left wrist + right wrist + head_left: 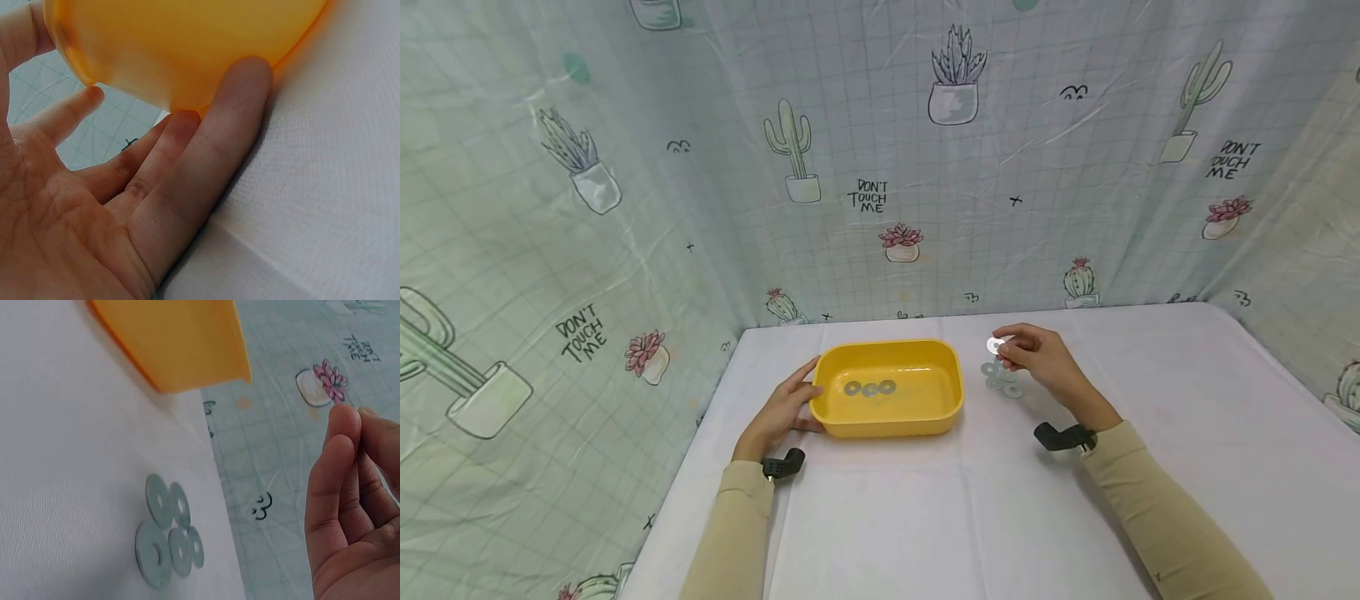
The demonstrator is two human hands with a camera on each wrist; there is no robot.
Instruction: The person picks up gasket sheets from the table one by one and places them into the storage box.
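Observation:
A yellow plastic tray [887, 428] stands on the table, with several flat metal washers [870, 390] lying inside toward its left half. My left hand [781, 414] grips the tray's left end, one digit over the rim and other fingers along the outer wall [156, 69]. To the right of the tray, my right hand [1036, 357] pinches a shiny washer [994, 345] between thumb and fingertips, above a small group of washers [1002, 379] on the cloth. In the right wrist view the fingertips [342, 450] hide the held washer, and the loose washers [153, 553] lie lower left.
A white cloth covers the table [880, 517]. Behind it and at the left hangs a pale green curtain [850, 125] printed with cacti and lettering. Each wrist bears a black camera mount [1063, 437].

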